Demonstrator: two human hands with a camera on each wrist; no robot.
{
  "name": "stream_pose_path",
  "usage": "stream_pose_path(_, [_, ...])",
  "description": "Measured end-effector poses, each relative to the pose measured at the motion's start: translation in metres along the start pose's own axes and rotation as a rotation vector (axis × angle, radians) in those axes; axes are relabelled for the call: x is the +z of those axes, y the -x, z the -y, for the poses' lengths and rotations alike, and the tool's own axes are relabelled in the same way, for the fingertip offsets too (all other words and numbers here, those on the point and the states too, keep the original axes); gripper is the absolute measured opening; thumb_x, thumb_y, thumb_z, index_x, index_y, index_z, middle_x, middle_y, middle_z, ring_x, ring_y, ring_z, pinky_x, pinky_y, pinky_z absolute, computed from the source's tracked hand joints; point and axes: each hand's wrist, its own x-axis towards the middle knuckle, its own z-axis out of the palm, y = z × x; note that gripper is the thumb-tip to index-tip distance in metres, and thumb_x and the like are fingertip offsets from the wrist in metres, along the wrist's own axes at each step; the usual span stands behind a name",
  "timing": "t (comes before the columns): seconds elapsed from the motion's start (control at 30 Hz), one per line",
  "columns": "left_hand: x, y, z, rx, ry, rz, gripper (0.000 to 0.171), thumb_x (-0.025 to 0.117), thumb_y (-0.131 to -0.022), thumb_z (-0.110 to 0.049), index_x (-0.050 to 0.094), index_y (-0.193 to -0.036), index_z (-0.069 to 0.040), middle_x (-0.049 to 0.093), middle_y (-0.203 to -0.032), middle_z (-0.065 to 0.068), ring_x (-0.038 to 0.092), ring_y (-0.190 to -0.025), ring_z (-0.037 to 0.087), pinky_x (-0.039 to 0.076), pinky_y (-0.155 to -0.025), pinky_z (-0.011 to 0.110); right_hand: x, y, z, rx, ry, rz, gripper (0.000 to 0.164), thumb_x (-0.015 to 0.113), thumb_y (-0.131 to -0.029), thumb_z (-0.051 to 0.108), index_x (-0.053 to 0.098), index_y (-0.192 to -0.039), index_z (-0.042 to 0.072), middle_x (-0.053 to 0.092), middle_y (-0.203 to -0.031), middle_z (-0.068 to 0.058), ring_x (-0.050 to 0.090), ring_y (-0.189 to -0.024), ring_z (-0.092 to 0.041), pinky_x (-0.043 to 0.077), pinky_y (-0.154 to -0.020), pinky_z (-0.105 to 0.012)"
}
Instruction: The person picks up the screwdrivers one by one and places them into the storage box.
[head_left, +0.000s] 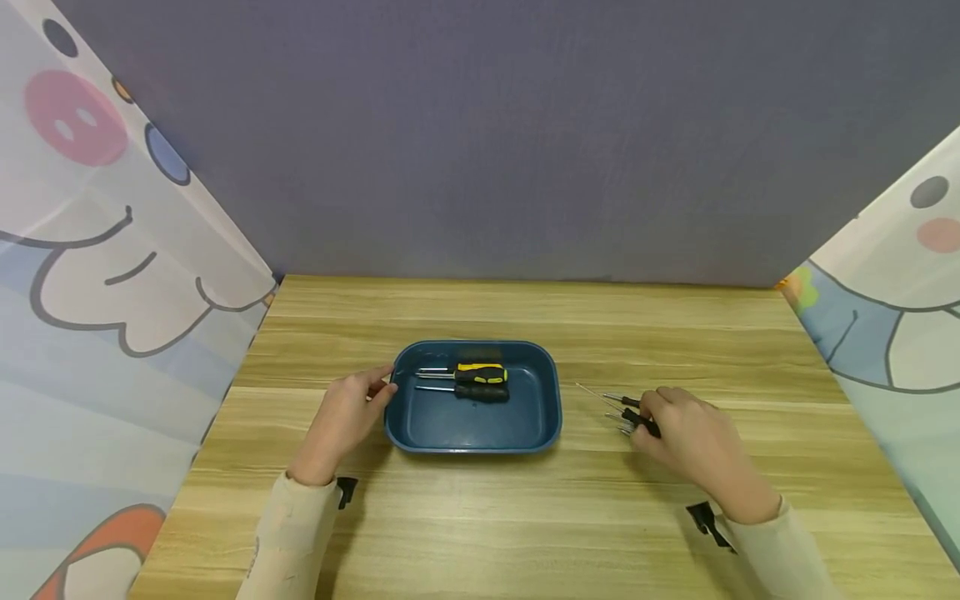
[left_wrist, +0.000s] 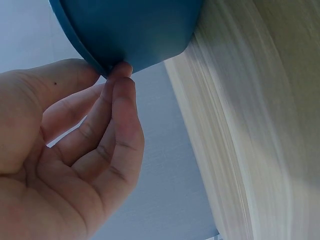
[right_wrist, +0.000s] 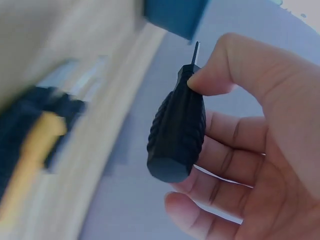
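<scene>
In the head view, a blue plastic tray (head_left: 465,429) stands on the table. Inside it lie a black screwdriver (head_left: 482,392) and yellow-and-black screwdrivers (head_left: 491,377), shafts to the left. My left hand (head_left: 348,412) pinches the tray's left rim between thumb and fingers, as the left wrist view shows close up. To the right of the tray, my right hand (head_left: 686,437) holds a screwdriver (right_wrist: 175,130) by its ribbed black handle, thumb near the shaft end. Its thin shaft points toward the tray. Below that hand, several more screwdrivers (right_wrist: 62,107) lie on the table, blurred and partly hidden.
The wooden table (head_left: 480,533) meets a grey-purple panel (head_left: 480,150) at the back. Cartoon-printed cloth (head_left: 112,275) hangs on the left, and similar printed cloth (head_left: 892,325) on the right. Black straps (head_left: 705,521) show at the sleeves.
</scene>
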Motion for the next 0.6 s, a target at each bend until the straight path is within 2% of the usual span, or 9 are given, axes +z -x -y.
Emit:
stream_pose_path(0.27, [-0.001,-0.001,-0.001,-0.023,0.003,0.016,0.036,0.068,-0.096,-0.008,0.064,-0.129,0.007,0.073,-0.090,0.009,0.068,-0.081,0.022,0.055,-0.065,0.035,-0.011,-0.048,0.014,-0.119,0.014,0.028,0.009,0.068,-0.078,0.017,0.060,-0.078,0.012,0.048,-0.071,0.004,0.040,-0.059,-0.011,0.034,-0.046,-0.026])
stream_pose_path(0.47, [-0.001,-0.001,-0.002,-0.032,-0.001,0.015,0.036,0.068,-0.096,-0.008,0.064,-0.129,0.006,0.073,-0.090,0.009,0.068,-0.079,0.021,0.054,-0.064,0.035,-0.009,-0.090,0.034,-0.205,-0.006,0.039,0.017,0.068,-0.077,0.018,0.051,-0.073,0.015,0.043,-0.068,0.005,0.038,-0.058,-0.012,0.033,-0.045,-0.027])
stream_pose_path(0.6, [-0.001,0.000,-0.002,-0.035,-0.007,0.020,0.036,0.067,-0.096,-0.008,0.064,-0.129,0.006,0.073,-0.088,0.008,0.067,-0.078,0.020,0.053,-0.063,0.034,-0.003,-0.116,0.051,-0.269,-0.020,0.081,0.018,0.068,-0.080,0.019,0.051,-0.073,0.016,0.044,-0.069,0.006,0.039,-0.059,-0.012,0.036,-0.050,-0.028])
